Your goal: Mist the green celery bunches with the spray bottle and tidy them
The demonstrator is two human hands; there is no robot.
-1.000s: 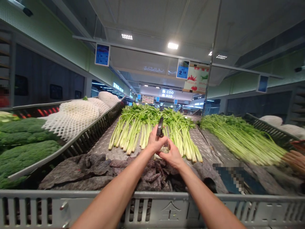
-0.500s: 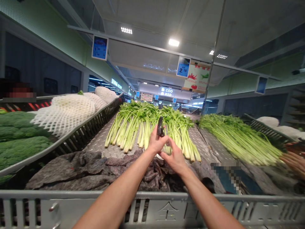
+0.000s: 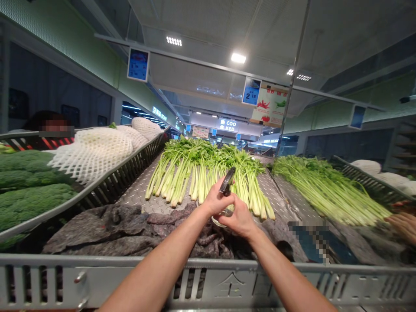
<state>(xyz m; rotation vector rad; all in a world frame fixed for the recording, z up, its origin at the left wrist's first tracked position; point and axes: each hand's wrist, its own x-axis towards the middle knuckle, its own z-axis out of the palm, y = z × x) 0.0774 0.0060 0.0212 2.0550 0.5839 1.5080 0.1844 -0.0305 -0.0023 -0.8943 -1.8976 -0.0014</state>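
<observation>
Both of my hands are closed round a spray bottle (image 3: 228, 181) with a black trigger head and a clear body. My left hand (image 3: 217, 200) wraps the neck just under the head. Against it, my right hand (image 3: 239, 218) grips the clear body, most of which the fingers hide. The bottle leans to the right in front of a row of celery (image 3: 195, 173), its leaves away from me and pale stalk ends toward me. Beneath my hands lies a crumpled grey felt cloth (image 3: 107, 229).
A grey slatted crate wall (image 3: 234, 263) runs along the front. On the left, past a black slatted divider (image 3: 120, 173), sit broccoli (image 3: 35, 199) and white net-wrapped produce (image 3: 100, 149). A mirror (image 3: 325, 143) on the right reflects the celery. Part of a person's head shows at far left.
The spray head has swung from nearly upright to a rightward tilt, and my hands have shifted slightly right and down. The person at far left has moved rightward.
</observation>
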